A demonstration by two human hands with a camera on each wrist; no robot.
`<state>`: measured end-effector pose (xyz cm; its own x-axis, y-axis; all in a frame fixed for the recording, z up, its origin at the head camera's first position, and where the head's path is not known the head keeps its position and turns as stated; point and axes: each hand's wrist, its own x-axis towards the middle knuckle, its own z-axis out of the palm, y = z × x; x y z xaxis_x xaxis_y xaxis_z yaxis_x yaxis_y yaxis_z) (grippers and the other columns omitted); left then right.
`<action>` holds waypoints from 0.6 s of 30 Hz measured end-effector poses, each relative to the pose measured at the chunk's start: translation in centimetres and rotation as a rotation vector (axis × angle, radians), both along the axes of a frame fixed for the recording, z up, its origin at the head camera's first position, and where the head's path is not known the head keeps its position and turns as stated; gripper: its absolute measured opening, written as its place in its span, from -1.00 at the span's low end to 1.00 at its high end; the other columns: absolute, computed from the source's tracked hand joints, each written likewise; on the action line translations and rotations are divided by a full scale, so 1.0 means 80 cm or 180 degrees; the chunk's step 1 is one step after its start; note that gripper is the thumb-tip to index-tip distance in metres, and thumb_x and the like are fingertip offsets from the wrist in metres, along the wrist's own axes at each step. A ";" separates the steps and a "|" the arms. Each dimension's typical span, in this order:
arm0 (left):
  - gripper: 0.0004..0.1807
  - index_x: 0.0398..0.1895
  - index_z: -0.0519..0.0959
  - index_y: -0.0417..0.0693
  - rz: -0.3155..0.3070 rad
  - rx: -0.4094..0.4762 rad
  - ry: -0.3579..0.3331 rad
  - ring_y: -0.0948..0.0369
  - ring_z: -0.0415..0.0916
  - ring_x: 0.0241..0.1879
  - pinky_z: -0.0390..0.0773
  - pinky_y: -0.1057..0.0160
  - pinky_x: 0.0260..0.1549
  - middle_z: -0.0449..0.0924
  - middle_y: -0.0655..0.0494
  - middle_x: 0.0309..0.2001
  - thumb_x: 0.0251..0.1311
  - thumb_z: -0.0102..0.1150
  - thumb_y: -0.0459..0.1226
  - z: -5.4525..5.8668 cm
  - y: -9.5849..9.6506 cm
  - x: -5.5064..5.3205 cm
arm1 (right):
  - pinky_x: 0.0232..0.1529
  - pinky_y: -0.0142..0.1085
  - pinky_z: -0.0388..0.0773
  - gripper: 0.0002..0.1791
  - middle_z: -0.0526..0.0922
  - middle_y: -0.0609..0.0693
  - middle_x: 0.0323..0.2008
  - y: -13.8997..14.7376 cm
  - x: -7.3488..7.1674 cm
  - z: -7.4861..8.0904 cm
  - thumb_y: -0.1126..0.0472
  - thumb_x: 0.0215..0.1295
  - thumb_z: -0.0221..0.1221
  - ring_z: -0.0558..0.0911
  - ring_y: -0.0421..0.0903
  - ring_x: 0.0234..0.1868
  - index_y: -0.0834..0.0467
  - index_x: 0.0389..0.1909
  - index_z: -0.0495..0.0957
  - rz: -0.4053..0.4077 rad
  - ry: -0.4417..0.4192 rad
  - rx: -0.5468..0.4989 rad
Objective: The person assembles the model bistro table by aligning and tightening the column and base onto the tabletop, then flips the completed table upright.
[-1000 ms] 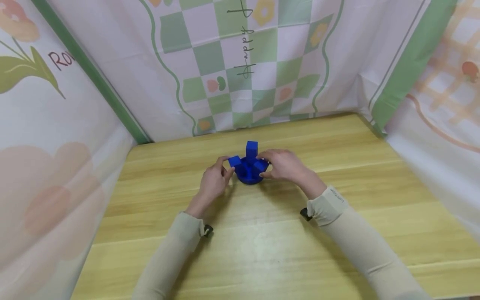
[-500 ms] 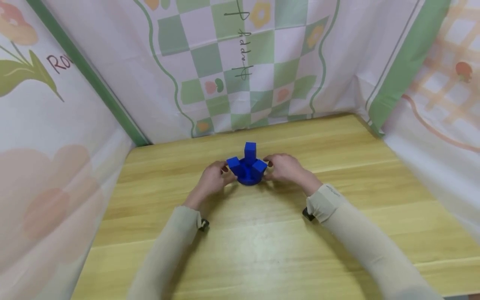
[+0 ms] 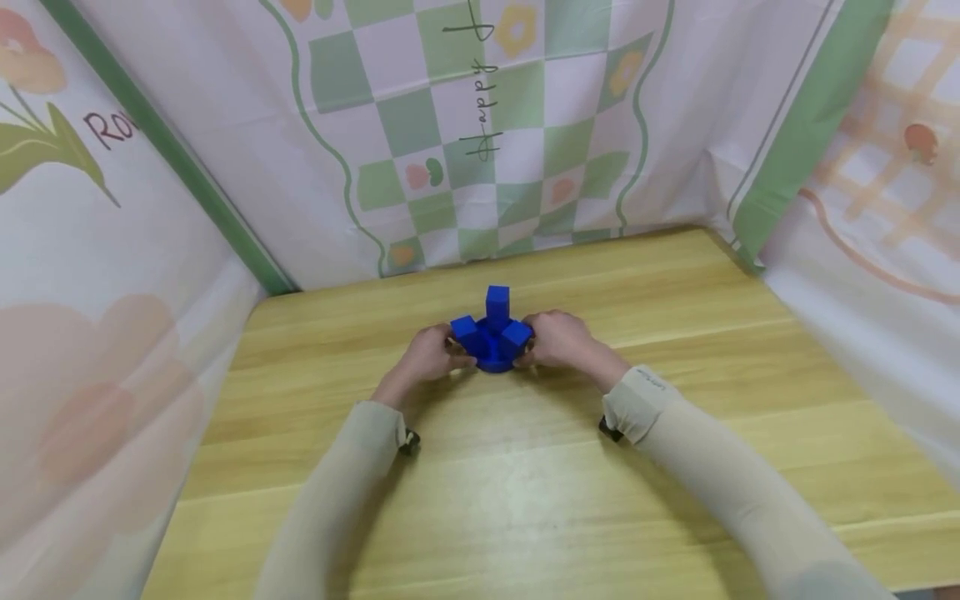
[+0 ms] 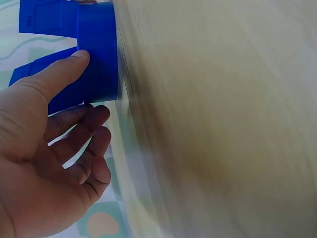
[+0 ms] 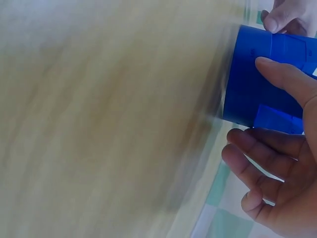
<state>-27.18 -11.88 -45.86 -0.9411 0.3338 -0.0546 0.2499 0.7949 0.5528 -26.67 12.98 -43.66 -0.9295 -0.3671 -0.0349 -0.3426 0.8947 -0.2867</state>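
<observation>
A blue round holder (image 3: 495, 363) with three square-ended prongs stands upright toward the back of the table. Its rear prong (image 3: 498, 302) points straight up; the left prong (image 3: 466, 330) and right prong (image 3: 517, 335) lean outward. My left hand (image 3: 427, 354) grips the holder's left side, its thumb (image 4: 69, 67) pressed on the blue wall and the fingers bent behind. From the right, my right hand (image 3: 561, 340) holds the opposite side, thumb (image 5: 282, 74) on the base and fingers curled beneath its far side. Fingertips behind the holder are partly hidden.
The holder and both hands are over a wooden table (image 3: 510, 483). A printed cloth (image 3: 420, 100) hangs behind the back edge, with more cloth along the left and right sides. A small dark camera (image 3: 410, 442) sits under the left cuff, another camera (image 3: 611, 429) under the right.
Both hands have moved from the left and right prongs, which they were pinching, down to the sides of the round base. They loosened midway and now grip the holder lower.
</observation>
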 end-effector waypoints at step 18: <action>-0.52 -0.13 0.57 0.02 -0.0026 0.0199 0.0032 0.13 0.56 -0.14 0.58 0.15 -0.14 0.64 0.04 -0.14 -0.03 0.34 0.10 -0.002 -0.003 0.003 | -0.09 -0.11 0.53 -0.27 0.69 0.01 -0.23 -0.002 -0.002 0.000 -0.21 -0.19 0.41 0.62 0.00 -0.18 0.14 -0.02 0.55 0.0036 -0.0072 -0.0372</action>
<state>-26.96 -12.16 -46.00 -0.9387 0.3440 -0.0239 0.2621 0.7568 0.5987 -26.84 12.85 -43.63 -0.9248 -0.3803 -0.0121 -0.3446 0.8508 -0.3967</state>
